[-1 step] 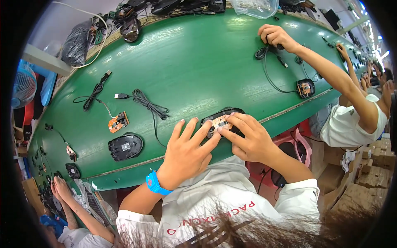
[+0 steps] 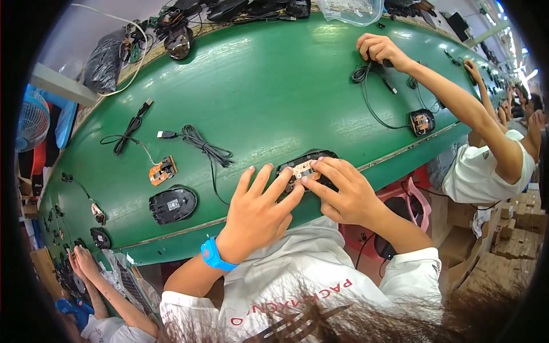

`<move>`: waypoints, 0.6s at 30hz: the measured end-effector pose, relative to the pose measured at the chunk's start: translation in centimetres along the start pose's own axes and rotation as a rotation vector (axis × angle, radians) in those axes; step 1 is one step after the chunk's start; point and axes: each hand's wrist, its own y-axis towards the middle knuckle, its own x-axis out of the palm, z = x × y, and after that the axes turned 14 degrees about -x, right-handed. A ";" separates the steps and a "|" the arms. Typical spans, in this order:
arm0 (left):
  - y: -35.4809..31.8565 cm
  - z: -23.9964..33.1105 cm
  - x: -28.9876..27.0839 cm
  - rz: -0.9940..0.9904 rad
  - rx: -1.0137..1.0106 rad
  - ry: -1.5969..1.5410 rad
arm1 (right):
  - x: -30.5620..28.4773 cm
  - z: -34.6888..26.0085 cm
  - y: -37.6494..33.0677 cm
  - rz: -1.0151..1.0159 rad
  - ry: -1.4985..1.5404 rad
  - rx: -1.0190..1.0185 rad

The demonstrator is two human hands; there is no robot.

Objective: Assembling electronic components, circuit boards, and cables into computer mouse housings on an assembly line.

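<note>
An orange-brown mouse circuit board (image 2: 301, 171) lies in a black mouse shell (image 2: 314, 153) at the near edge of the green table. My left hand (image 2: 257, 206), with a blue band on its wrist, presses thumb and index fingertip against the board's left end; its other fingers spread out. From the other side, my right hand (image 2: 346, 191) grips the right end of the same board with thumb and fingers. Part of the shell is hidden beneath my fingers. A coiled black USB cable (image 2: 206, 146) runs down toward my left hand, where its end is hidden.
To the left lie another black mouse shell (image 2: 173, 204), a loose circuit board (image 2: 163, 170) and its cable (image 2: 134, 128). A co-worker's hand (image 2: 382, 50) holds a black cable at the right, near an opened mouse (image 2: 422, 122). A clear plastic tub (image 2: 351, 11) stands at the back.
</note>
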 end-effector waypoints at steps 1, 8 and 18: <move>0.1 0.0 0.1 -0.001 0.005 -0.003 | 0.0 0.2 -0.1 -0.001 -0.003 0.005; 0.9 -0.3 -0.2 -0.026 0.069 0.013 | 0.1 0.5 -0.4 0.110 0.000 0.003; 1.7 -1.2 -0.1 -0.040 0.128 -0.024 | 0.5 0.2 -0.3 0.141 -0.037 0.093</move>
